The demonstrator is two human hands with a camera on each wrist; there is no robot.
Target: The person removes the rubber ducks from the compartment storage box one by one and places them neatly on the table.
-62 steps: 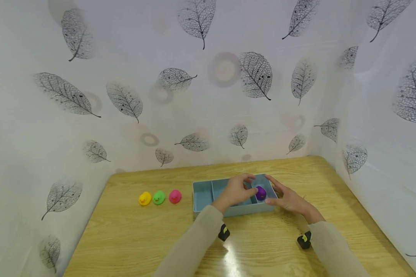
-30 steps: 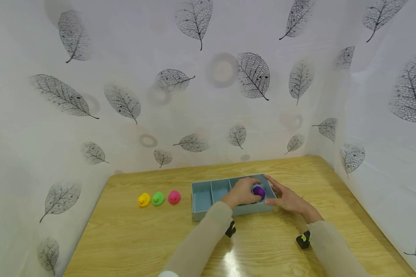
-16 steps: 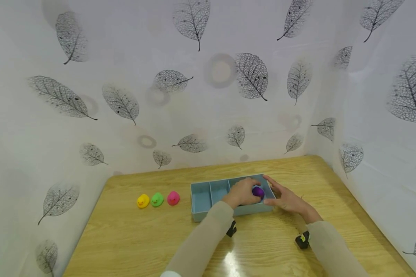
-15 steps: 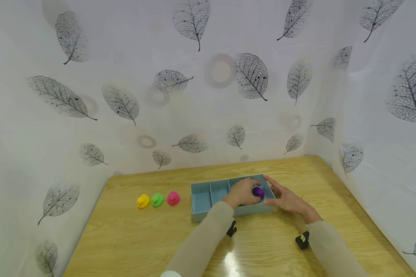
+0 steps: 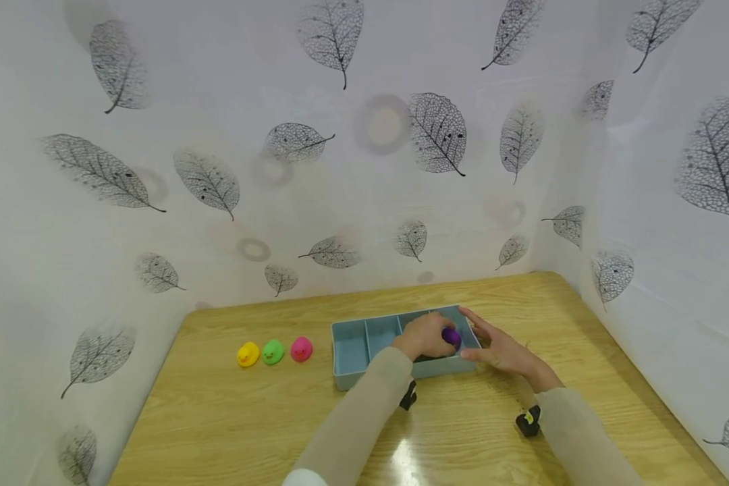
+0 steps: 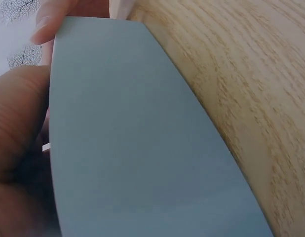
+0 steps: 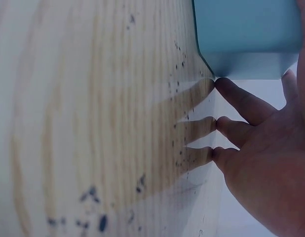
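In the head view, a light blue divided box (image 5: 351, 351) rests on the wooden table. My left hand (image 5: 426, 335) reaches into its right end and holds a purple toy duck (image 5: 451, 337) between thumb and fingers; only part of the duck shows. My right hand (image 5: 505, 347) spans the box's right end, thumb at the front rim and index finger at the back corner. In the right wrist view, the other fingertips of that hand rest on the table beside the box end (image 7: 248, 29). The box's front wall (image 6: 128, 123) fills much of the left wrist view.
Left of the box, a yellow duck (image 5: 248, 354), a green duck (image 5: 272, 352) and a pink duck (image 5: 301, 349) sit in a row on the table (image 5: 231, 418). A leaf-patterned white sheet (image 5: 364, 182) stands behind and at the sides.
My left hand has moved right and its fingers have closed round the purple duck. The right hand stays at the box's end. The whole head view shifts slightly.
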